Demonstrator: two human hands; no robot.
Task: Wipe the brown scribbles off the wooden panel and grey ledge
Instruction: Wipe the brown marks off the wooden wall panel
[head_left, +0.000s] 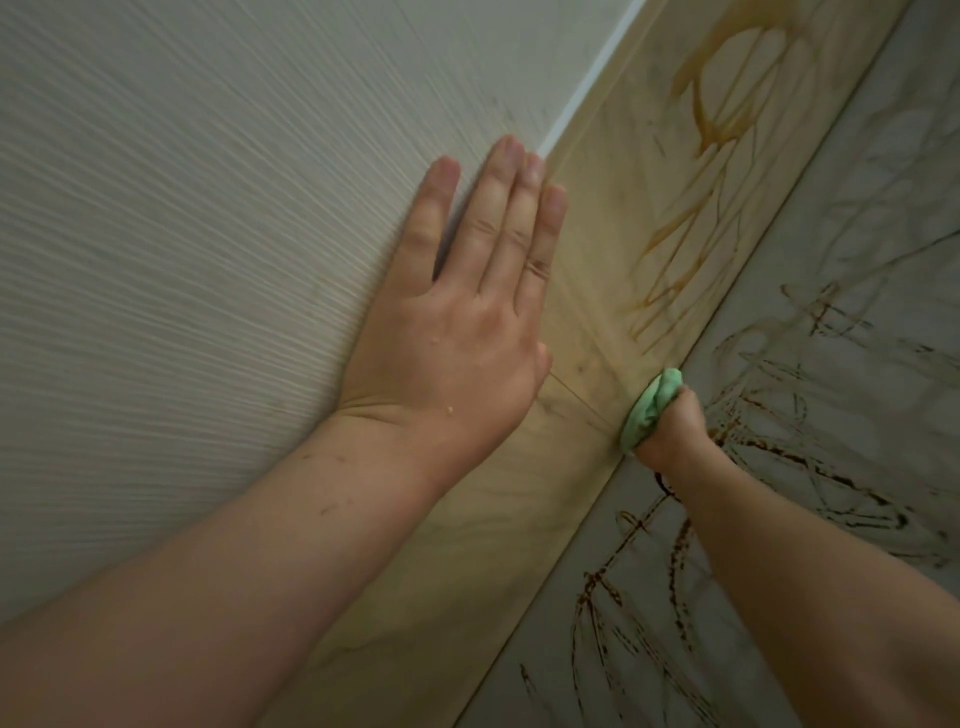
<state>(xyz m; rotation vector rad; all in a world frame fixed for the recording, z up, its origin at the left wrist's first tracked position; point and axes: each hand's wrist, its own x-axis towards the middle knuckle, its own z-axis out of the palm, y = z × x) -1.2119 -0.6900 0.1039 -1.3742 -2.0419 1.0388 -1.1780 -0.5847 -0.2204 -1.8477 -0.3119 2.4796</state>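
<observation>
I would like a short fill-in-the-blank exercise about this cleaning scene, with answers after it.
1. The right hand grips a ____ cloth.
2. The left hand rests open on the wall and holds ____.
3. The cloth presses the wooden panel beside the ____ ledge.
4. The scribbles on the ledge are ____.
Answers: green; nothing; grey; brown.

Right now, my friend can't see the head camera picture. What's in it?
A right hand presses a bunched green cloth against the wooden panel, just where it meets the grey ledge. Ahead of the cloth, brown scribbles cover the panel and much of the ledge. The left hand lies flat across the ribbed white wall and the panel's edge.
</observation>
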